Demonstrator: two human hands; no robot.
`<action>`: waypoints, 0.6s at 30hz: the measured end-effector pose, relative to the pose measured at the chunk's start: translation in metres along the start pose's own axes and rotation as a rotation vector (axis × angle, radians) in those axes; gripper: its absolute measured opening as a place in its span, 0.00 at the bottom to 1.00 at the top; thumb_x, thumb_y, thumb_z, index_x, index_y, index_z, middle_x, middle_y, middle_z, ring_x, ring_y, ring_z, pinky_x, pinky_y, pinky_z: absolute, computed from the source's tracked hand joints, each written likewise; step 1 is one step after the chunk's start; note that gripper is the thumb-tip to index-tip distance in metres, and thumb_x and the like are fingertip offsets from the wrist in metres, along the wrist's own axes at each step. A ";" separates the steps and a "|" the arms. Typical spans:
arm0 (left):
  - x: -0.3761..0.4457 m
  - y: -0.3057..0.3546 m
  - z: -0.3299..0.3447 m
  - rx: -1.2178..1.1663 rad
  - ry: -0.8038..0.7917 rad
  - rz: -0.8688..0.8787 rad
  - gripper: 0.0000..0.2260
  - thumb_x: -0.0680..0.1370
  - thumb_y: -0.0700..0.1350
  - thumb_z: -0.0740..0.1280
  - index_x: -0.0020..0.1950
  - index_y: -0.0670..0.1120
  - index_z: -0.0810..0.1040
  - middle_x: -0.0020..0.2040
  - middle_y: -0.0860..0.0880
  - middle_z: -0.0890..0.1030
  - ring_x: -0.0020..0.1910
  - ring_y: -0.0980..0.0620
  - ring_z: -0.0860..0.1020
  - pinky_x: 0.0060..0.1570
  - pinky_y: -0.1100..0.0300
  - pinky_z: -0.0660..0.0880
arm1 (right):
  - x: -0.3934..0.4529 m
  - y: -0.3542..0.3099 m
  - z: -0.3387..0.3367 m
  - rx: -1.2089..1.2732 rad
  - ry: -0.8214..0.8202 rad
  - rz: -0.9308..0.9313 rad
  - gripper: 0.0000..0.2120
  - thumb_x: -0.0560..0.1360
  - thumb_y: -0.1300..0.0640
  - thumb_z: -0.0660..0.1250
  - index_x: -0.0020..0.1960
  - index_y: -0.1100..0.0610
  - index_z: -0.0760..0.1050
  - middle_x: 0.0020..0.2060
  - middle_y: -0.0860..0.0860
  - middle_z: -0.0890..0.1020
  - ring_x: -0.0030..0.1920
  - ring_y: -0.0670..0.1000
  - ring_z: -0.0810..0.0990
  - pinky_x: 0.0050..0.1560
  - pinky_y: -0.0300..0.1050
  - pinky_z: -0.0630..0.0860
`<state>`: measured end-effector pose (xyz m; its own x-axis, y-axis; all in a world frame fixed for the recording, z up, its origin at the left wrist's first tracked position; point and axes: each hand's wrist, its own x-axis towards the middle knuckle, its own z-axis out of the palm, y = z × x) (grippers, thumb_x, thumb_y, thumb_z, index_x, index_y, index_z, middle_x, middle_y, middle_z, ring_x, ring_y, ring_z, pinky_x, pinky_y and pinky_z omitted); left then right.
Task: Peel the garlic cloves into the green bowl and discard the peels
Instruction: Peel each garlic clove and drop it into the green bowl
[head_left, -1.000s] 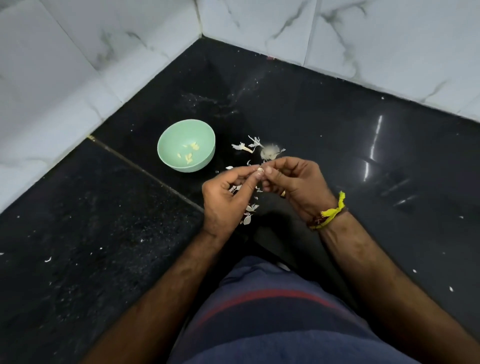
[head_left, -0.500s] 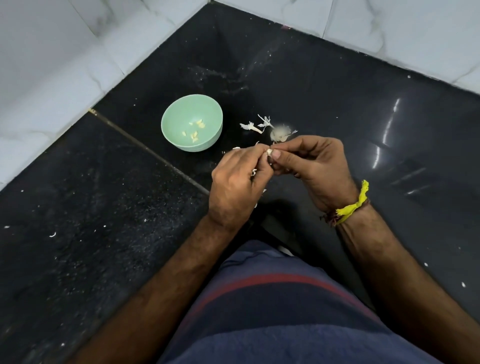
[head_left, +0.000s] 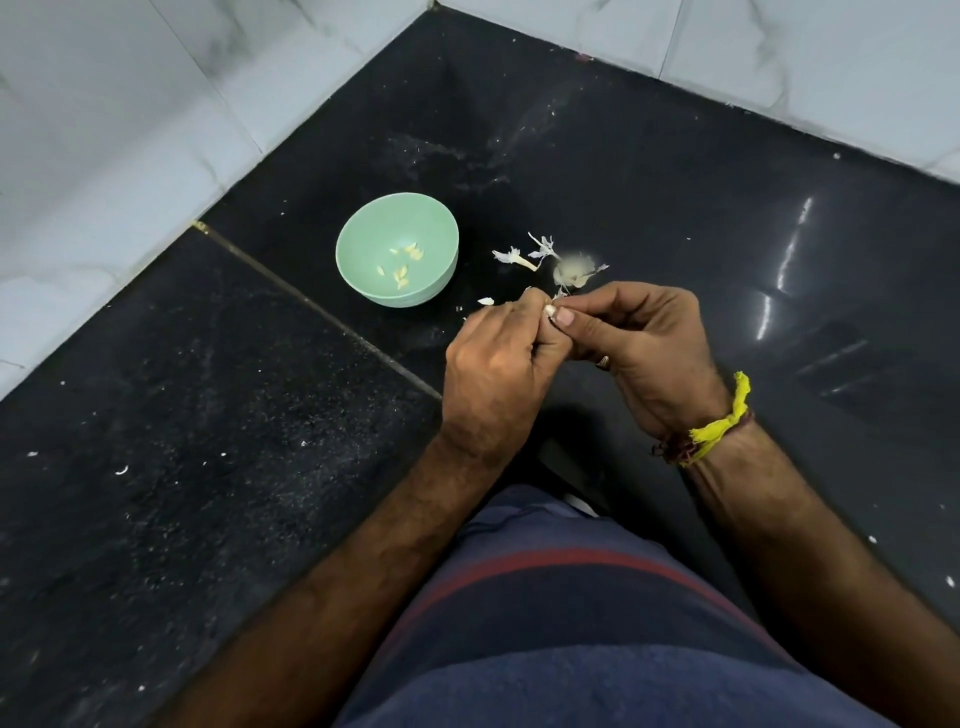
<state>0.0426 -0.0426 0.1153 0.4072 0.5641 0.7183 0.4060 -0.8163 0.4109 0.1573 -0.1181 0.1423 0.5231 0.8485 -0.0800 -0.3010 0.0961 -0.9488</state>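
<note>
Garlic clove (head_left: 548, 312) pinched between the fingertips of both hands, held above the black countertop (head_left: 218, 467) and just near-side of the peel scraps, only a small pale end showing. Left hand (head_left: 498, 374) curled around it from the left with thumb and forefinger closed on the skin; right hand (head_left: 649, 348) meeting it from the right, thumb tip (head_left: 563, 317) pressed flat against the exposed end. Compared with a second ago, much the same two-handed pinch, though shifted a little: then a looser meeting of fingertips, now tucked tighter with the left hand rolled further over the clove (likely a skin being worked loose, so this clove not yet ready for the bowl). Long axis hard to tell with so little in view; apparently running roughly left to right between the two grips, visible tip pointing up and away from the body. Green bowl (head_left: 363, 244) standing well to the left and beyond the hands, a few peeled cloves (head_left: 408, 262) lying in its bottom. Peels (head_left: 545, 260) scattered on the counter just beyond the hands, not yet discarded. Yellow thread band (head_left: 719, 426) on the right wrist; white marble wall tiles (head_left: 104, 130) behind.
</note>
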 end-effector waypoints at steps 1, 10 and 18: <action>0.000 0.000 0.000 -0.003 -0.001 -0.019 0.08 0.78 0.38 0.66 0.45 0.36 0.83 0.33 0.44 0.79 0.32 0.46 0.77 0.40 0.53 0.76 | -0.001 0.001 0.001 -0.013 0.012 -0.016 0.09 0.66 0.64 0.75 0.45 0.67 0.81 0.40 0.63 0.85 0.40 0.60 0.84 0.44 0.52 0.83; 0.014 0.014 -0.025 -0.621 -0.174 -0.521 0.10 0.81 0.41 0.64 0.54 0.39 0.84 0.45 0.47 0.86 0.45 0.47 0.84 0.48 0.45 0.82 | 0.000 -0.013 -0.003 0.166 -0.058 0.113 0.10 0.69 0.64 0.71 0.50 0.67 0.80 0.39 0.60 0.85 0.37 0.53 0.83 0.43 0.46 0.82; 0.020 0.013 -0.033 -0.926 -0.252 -0.582 0.04 0.80 0.36 0.68 0.52 0.38 0.82 0.44 0.46 0.85 0.43 0.51 0.83 0.46 0.56 0.80 | 0.001 -0.019 -0.010 0.250 -0.163 0.191 0.08 0.70 0.65 0.68 0.49 0.63 0.81 0.36 0.56 0.84 0.35 0.49 0.82 0.38 0.40 0.81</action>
<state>0.0292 -0.0462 0.1529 0.5501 0.8132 0.1900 -0.1335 -0.1390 0.9813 0.1714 -0.1245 0.1572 0.3104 0.9335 -0.1796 -0.5771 0.0349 -0.8159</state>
